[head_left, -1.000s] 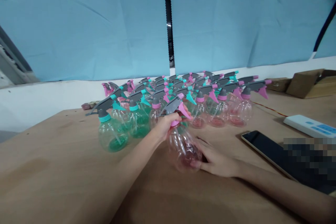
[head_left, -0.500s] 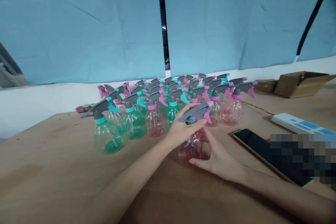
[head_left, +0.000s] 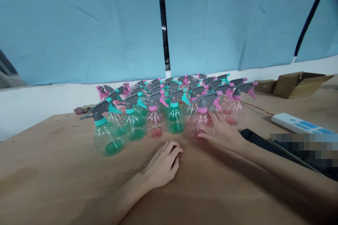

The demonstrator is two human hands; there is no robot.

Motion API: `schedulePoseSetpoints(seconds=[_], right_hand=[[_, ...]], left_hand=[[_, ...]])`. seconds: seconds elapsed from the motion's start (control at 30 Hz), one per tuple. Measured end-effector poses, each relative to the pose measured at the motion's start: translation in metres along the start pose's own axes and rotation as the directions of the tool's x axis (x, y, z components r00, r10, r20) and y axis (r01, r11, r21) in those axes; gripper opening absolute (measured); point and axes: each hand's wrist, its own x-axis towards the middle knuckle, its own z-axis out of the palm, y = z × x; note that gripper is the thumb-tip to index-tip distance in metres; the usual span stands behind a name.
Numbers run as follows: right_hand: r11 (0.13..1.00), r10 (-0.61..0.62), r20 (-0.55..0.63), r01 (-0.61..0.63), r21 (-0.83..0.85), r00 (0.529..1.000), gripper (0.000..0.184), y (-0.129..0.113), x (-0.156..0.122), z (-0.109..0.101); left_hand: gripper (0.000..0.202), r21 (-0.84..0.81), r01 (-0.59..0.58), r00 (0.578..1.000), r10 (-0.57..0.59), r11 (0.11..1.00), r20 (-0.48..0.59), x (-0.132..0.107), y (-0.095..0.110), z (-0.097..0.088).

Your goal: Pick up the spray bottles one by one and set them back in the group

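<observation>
My right hand (head_left: 225,132) is wrapped round the right side of a clear spray bottle (head_left: 197,122) with a pink collar and pink trigger. The bottle stands upright at the front of a cluster, its thumb side gripped low on the round body. My left hand (head_left: 163,165) rests on the table with loosely bent fingers, holding nothing. To its left stands a clear spray bottle with a teal collar and green base (head_left: 108,140). A green spray bottle (head_left: 175,121) is just beyond the left hand, beside a small pink-collared bottle (head_left: 155,123).
Several more spray bottles with grey heads (head_left: 169,86) crowd behind on the wooden table (head_left: 63,168). On the right lie a dark phone (head_left: 260,144), a white power strip (head_left: 298,123) and an open cardboard box (head_left: 293,86). A blue sheet (head_left: 105,28) hangs behind.
The pink-collared bottle has moved away from me, up against the cluster, with my right hand still on it. My left hand has left its spray head and come down to the table.
</observation>
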Motion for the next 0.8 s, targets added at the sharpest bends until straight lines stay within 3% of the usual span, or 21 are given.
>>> schedulePoseSetpoints(seconds=[0.3, 0.8], right_hand=[[0.98, 0.117, 0.126, -0.094, -0.174, 0.985, 0.078, -0.014, 0.019, -0.005], [0.963, 0.169, 0.139, -0.134, -0.234, 0.976, 0.077, -0.018, 0.045, 0.009]], left_hand=[[0.026, 0.04, 0.011, 0.999, -0.012, 0.999, 0.042, 0.003, 0.002, 0.001], [0.026, 0.043, 0.005, 0.999, -0.007, 0.999, 0.037, 0.002, 0.002, 0.003]])
